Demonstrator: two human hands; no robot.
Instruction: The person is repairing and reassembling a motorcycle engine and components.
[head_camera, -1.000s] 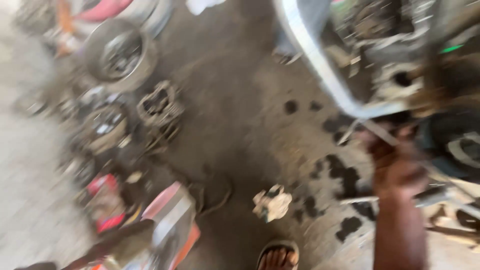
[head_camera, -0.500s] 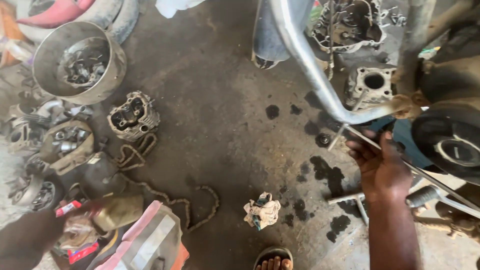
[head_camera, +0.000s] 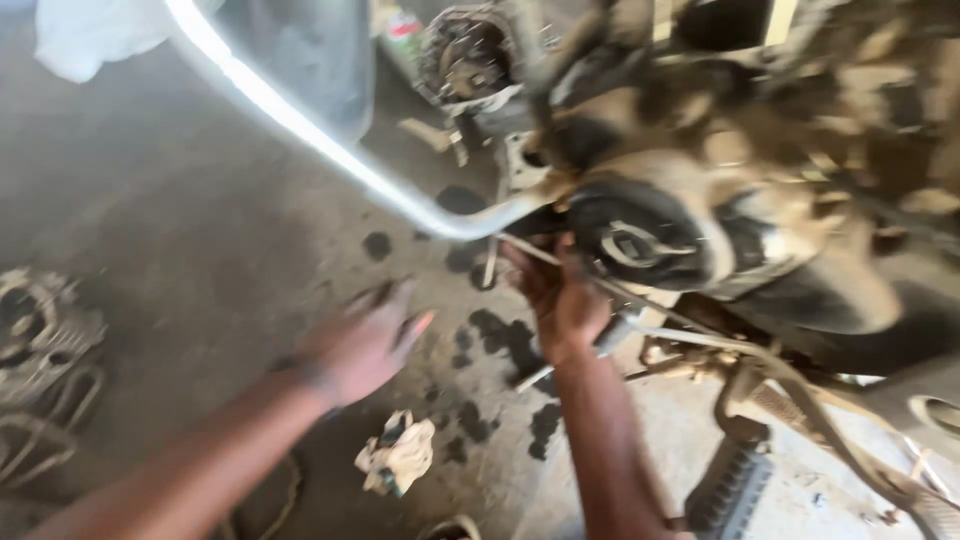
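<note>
The right hand's fingers (head_camera: 545, 275) were curled around a thin metal rod (head_camera: 520, 248) under the engine cover (head_camera: 640, 240) of the motorcycle, while the left hand (head_camera: 365, 340), fingers spread and empty, hovered over the oil-stained floor (head_camera: 200, 250), apparently coming to help, near a crumpled rag (head_camera: 398, 455).

Soft daylight falls evenly across the concrete floor (head_camera: 200, 250), brightest at the lower right, with a hard white glare running along the curved metal pipe (head_camera: 300, 130). Motion blur smears the whole frame: the left hand (head_camera: 365, 345) is streaked, the engine (head_camera: 700, 180) above the right hand (head_camera: 565, 300) is soft and undefined.
</note>
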